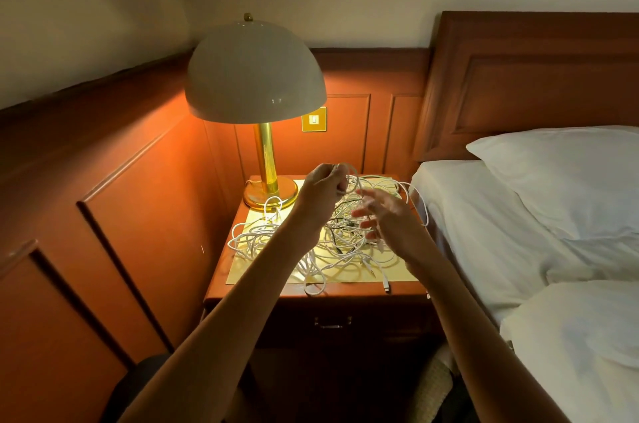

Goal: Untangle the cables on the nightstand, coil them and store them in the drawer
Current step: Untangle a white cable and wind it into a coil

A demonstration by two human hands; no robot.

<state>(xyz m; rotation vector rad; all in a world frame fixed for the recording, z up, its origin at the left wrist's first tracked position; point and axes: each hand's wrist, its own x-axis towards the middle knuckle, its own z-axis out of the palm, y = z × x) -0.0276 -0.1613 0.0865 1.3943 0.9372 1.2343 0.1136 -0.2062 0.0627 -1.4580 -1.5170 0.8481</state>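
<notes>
Your left hand (325, 185) was clenched around a raised loop of white cable (347, 167), centre frame, above the nightstand (259, 291). Your right hand (383, 215) hovered just right of it and lower, fingers spread and blurred, grasping nothing I could make out. From the fist, strands fell down and rightward into the cable tangle (256, 239) beneath both hands, so the right hand looked nearer to trace them. The drawer (332, 322), lower centre, was closed.

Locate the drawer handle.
In the head view, the drawer handle sits low and central on the nightstand front, below the tangled cables on top.
</notes>
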